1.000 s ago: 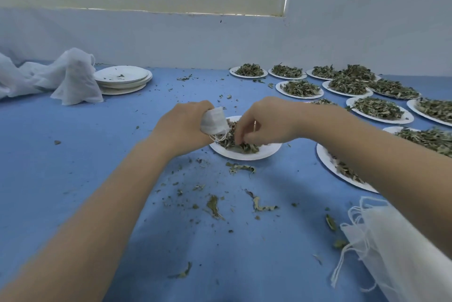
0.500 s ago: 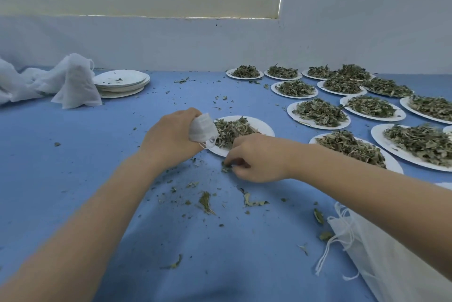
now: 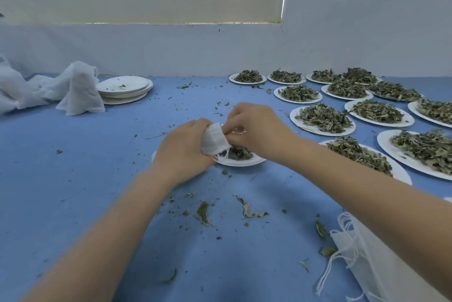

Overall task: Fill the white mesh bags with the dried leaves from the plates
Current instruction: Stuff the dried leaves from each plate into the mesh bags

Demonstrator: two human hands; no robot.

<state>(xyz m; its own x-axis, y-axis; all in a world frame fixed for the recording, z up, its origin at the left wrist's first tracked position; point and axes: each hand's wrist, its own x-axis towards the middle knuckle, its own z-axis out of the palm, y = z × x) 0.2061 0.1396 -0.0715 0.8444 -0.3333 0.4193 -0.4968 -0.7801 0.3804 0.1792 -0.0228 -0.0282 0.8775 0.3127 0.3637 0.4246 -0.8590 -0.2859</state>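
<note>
Two hands meet above one plate at centre of a blue table. We note the left hand has its fingers curled round a small white mesh bag, gripping it, w/ the bag's drawstrings hanging just below the fingers onto the plate rim. The right hand has its fingers bent and bunched at the bag's mouth, touching the left fingers; whether they pinch leaves or the bag's edge, we cannot tell. Directly under both sets of fingers, a small heap of dried leaves lies on the plate. Right of the right fingers, approx. a dozen more plates of leaves sit in rows. Far left of the left fingers: a stack of used plates beside crumpled white cloth. Nearer us than the fingers, loose leaf bits are scattered on the table, and a pile of spare mesh bags lies under the right forearm.
</note>
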